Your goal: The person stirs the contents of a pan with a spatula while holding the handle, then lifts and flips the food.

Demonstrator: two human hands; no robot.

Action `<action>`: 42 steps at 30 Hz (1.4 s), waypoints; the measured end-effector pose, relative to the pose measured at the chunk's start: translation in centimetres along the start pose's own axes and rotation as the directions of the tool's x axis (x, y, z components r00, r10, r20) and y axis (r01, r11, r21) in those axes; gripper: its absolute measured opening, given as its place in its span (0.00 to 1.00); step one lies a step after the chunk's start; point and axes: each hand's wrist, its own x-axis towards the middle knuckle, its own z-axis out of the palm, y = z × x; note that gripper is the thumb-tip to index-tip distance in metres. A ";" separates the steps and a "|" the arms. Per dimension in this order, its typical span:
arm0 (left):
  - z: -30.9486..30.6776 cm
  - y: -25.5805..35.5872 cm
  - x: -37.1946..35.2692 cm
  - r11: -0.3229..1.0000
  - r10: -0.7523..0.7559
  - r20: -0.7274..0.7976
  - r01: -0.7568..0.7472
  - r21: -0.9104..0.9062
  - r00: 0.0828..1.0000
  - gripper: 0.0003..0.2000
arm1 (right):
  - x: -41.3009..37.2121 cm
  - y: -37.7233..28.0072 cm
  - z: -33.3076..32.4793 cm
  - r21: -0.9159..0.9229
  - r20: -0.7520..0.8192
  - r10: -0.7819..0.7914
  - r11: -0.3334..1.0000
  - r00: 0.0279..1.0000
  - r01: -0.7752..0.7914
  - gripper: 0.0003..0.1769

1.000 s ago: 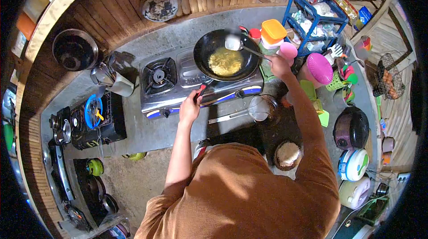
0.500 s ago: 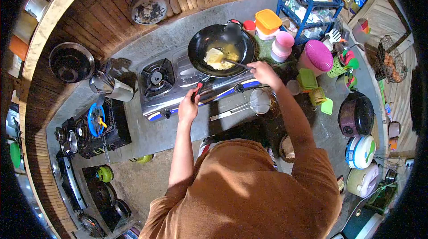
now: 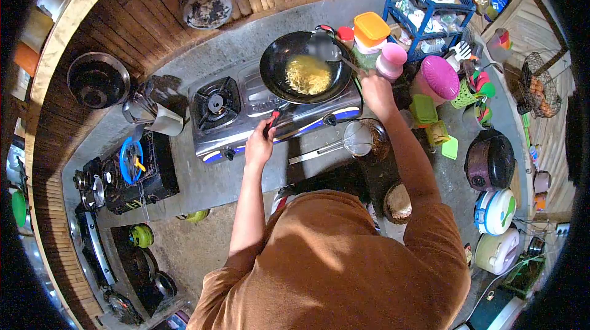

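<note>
A black wok (image 3: 273, 75) stands on the right burner of the gas stove (image 3: 258, 99). My left hand (image 3: 260, 144) is closed around its red-and-black handle (image 3: 274, 118). In the wok lies a heap of yellow, shredded-looking food (image 3: 308, 76) with some liquid beside it. My right hand (image 3: 377, 92) grips the handle of a spatula (image 3: 349, 63), just past the wok's right rim. The spatula's head is over the upper right inside of the wok, apart from the food and somewhat blurred.
The stove's left burner (image 3: 216, 103) is bare. A wire strainer (image 3: 357, 139) lies in front of the stove. Right of the wok stand an orange-lidded box (image 3: 370, 27), pink-lidded containers (image 3: 393, 59) and a blue rack (image 3: 424, 7). A utensil holder (image 3: 166, 121) is at left.
The spatula has moved from the food up and right to the wok's far side, and my right hand has shifted slightly right. My left hand stays on the wok's handle.
</note>
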 end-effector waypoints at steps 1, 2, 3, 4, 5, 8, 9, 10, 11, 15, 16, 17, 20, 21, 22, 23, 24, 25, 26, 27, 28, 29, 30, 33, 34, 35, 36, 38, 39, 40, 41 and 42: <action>0.3 -0.4 0.1 1.000 0.021 -0.022 -0.021 0.002 1.000 0.16 | -0.2 0.1 -0.5 -0.012 0.023 -0.013 1.000 1.000 0.013 0.10; 0.4 -0.6 0.2 0.999 0.042 -0.045 -0.041 0.006 0.998 0.15 | -0.5 0.1 -1.0 -0.022 0.045 -0.026 0.999 0.999 0.027 0.09; 0.5 -0.7 0.2 0.999 0.041 -0.045 -0.041 0.005 0.998 0.15 | -0.6 0.1 -1.6 -0.023 0.046 -0.026 0.999 0.999 0.028 0.09; 0.5 -0.7 0.2 0.999 0.047 -0.050 -0.047 0.005 0.998 0.15 | -0.7 0.1 -2.1 0.027 0.138 -0.026 0.999 0.990 0.022 0.09; 0.5 -0.8 0.2 0.999 0.053 -0.056 -0.053 0.005 0.997 0.15 | -0.8 0.1 -2.4 0.077 0.229 -0.030 0.997 0.973 0.013 0.09; 0.6 -0.9 0.3 0.998 0.059 -0.059 -0.060 -0.006 0.996 0.15 | -1.6 0.4 -1.3 0.236 0.136 -0.090 0.970 0.987 0.056 0.09; 0.5 -0.8 0.3 0.998 0.058 -0.060 -0.059 -0.006 0.996 0.15 | -1.4 0.3 -1.1 0.236 0.136 -0.091 0.970 0.986 0.057 0.09; 0.4 -0.7 0.3 0.999 0.048 -0.050 -0.048 -0.004 0.998 0.15 | -1.1 0.2 -0.9 0.341 0.163 -0.138 0.937 0.977 0.076 0.09; 0.4 -0.5 0.2 0.999 0.038 -0.040 -0.038 -0.001 0.998 0.16 | -1.0 0.1 -0.8 0.442 0.184 -0.188 0.893 0.965 0.089 0.09; 0.0 0.0 0.0 1.000 0.005 -0.032 -0.004 0.018 0.999 0.16 | -1.0 -1.0 -0.7 0.574 0.067 -0.128 0.816 0.990 0.066 0.10; 0.0 0.2 -0.1 1.000 -0.003 -0.031 0.004 0.023 1.000 0.16 | -0.7 -1.0 -0.7 0.498 0.053 -0.108 0.865 0.993 0.067 0.14; 0.0 0.2 0.0 1.000 -0.010 -0.030 0.011 0.028 0.999 0.15 | -0.4 -1.0 -0.7 0.417 0.035 -0.089 0.906 0.995 0.067 0.20; -0.1 0.2 0.0 1.000 0.008 -0.030 -0.008 0.000 1.000 0.15 | 0.7 -0.4 0.0 0.232 0.020 -0.011 0.973 1.000 0.006 0.13; -0.1 0.2 0.0 1.000 0.009 -0.031 -0.009 0.000 0.999 0.15 | 1.3 -0.2 0.5 0.123 0.039 -0.013 0.992 0.999 0.008 0.13; -0.1 0.2 0.0 1.000 -0.008 -0.021 0.008 0.013 1.000 0.15 | 1.6 0.1 0.9 0.123 0.037 -0.014 0.992 0.999 0.009 0.13; -0.1 0.3 0.0 0.999 -0.025 -0.012 0.025 0.027 1.000 0.15 | 1.9 0.4 1.3 0.069 0.026 -0.017 0.998 1.000 0.015 0.12; -0.1 0.3 0.0 0.999 -0.025 -0.015 0.025 0.027 1.000 0.15 | 2.2 0.5 1.7 0.015 0.016 -0.020 1.000 1.000 0.020 0.11; -0.1 0.2 0.0 1.000 -0.019 -0.013 0.019 0.021 1.000 0.15 | 2.4 0.7 2.0 -0.027 -0.010 -0.043 0.999 0.999 0.043 0.10; -0.1 0.2 0.1 1.000 -0.012 -0.011 0.012 0.016 1.000 0.15 | 2.6 0.7 2.4 -0.027 -0.011 -0.045 0.999 0.999 0.045 0.10; -0.1 0.1 0.1 1.000 -0.013 -0.014 0.013 0.016 1.000 0.15 | 2.8 0.7 2.5 0.013 0.045 -0.039 0.999 0.998 0.039 0.11; 0.0 0.0 0.2 1.000 -0.009 -0.015 0.009 0.009 1.000 0.15 | 2.9 0.7 2.7 0.053 0.102 -0.035 0.998 0.994 0.030 0.13; 0.1 -0.1 0.2 1.000 -0.004 -0.015 0.004 0.003 1.000 0.15 | 3.0 0.7 3.2 0.053 0.103 -0.036 0.998 0.994 0.031 0.13; 0.1 -0.2 0.2 1.000 -0.004 -0.016 0.004 0.003 1.000 0.15 | 3.2 0.6 3.6 0.181 0.139 -0.042 0.983 0.989 0.016 0.15; 0.2 -0.2 0.3 1.000 0.003 -0.007 -0.003 -0.017 1.000 0.14 | 3.5 0.9 3.9 0.402 0.240 -0.057 0.915 0.969 -0.045 0.18; 0.1 -0.1 0.2 1.000 -0.009 -0.006 0.009 -0.013 1.000 0.14 | 3.6 1.0 3.7 0.490 0.304 -0.068 0.866 0.950 -0.095 0.18; 0.0 0.0 0.1 1.000 -0.022 -0.004 0.022 -0.009 1.000 0.14 | 3.6 1.3 3.9 0.491 0.304 -0.070 0.866 0.950 -0.093 0.18; 0.0 0.0 0.1 1.000 -0.024 -0.005 0.024 -0.010 1.000 0.14 | 3.4 1.9 3.9 0.571 0.215 -0.152 0.821 0.965 0.003 0.17; 0.0 0.1 0.1 1.000 -0.013 -0.011 0.013 -0.009 1.000 0.14 | 3.1 2.6 4.1 0.637 0.120 -0.229 0.764 0.966 0.102 0.16; 0.0 0.1 0.0 1.000 -0.016 -0.011 0.016 -0.011 1.000 0.14 | 2.9 2.7 3.0 0.636 0.122 -0.211 0.767 0.970 0.087 0.16; 0.0 0.2 0.0 1.000 -0.013 -0.019 0.013 -0.004 1.000 0.14 | 2.7 2.7 2.1 0.635 0.125 -0.192 0.770 0.973 0.071 0.17; 0.0 0.2 0.0 1.000 -0.009 -0.027 0.009 0.004 1.000 0.14 | 2.6 2.9 1.6 0.634 0.126 -0.195 0.770 0.973 0.072 0.17; -0.1 0.3 0.0 1.000 -0.011 -0.027 0.011 0.003 1.000 0.14 | 2.4 3.1 1.2 0.567 0.106 -0.156 0.820 0.982 0.069 0.17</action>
